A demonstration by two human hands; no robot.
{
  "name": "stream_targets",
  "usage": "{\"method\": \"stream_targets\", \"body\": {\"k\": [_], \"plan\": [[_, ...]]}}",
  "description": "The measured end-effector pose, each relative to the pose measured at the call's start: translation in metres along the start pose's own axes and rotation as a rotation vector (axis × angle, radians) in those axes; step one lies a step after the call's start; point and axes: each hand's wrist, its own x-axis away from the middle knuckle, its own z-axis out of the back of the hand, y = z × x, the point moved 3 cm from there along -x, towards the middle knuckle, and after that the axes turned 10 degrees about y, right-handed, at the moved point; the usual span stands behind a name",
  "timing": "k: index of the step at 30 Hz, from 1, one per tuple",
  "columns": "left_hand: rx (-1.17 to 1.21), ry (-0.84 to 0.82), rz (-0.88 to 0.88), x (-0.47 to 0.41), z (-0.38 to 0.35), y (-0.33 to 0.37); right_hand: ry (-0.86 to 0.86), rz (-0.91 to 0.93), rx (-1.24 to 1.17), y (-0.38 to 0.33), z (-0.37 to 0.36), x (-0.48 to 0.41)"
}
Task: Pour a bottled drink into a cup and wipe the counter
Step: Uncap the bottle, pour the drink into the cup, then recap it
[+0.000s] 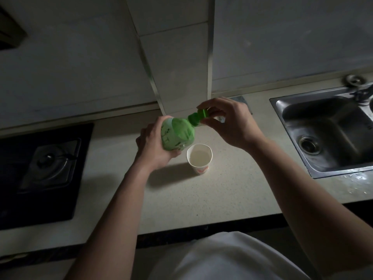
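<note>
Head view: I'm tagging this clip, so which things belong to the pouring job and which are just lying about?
In the job: green bottle held by the left hand; its cap, pinched by the right hand; paper cup with pale drink; counter.
Lying about: gas hob; sink; tap.

On the pale stone counter (222, 199) a white paper cup (199, 158) stands between a black glass hob (46, 168), left, and a steel sink (331, 126), right. A green plastic bottle (177, 134) tilts just behind it.

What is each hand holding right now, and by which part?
The left hand grips the green bottle round its lower body; the right hand pinches its green cap.
</note>
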Motion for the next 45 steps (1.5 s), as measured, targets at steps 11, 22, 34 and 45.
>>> {"method": "stream_targets", "body": {"k": [11, 22, 34, 45], "plan": [[0.022, -0.041, -0.002, -0.004, 0.005, 0.004, -0.018, 0.0, -0.02, -0.011, -0.005, 0.001], [0.073, -0.15, 0.038, -0.003, 0.009, 0.001, -0.125, 0.011, -0.012, -0.012, -0.007, 0.005], [0.009, -0.089, 0.013, 0.001, 0.01, 0.0, -0.122, -0.006, 0.015, -0.013, -0.012, 0.008], [0.096, -0.289, 0.111, -0.001, 0.02, -0.004, -0.237, 0.032, -0.046, -0.022, -0.014, 0.008]]}}
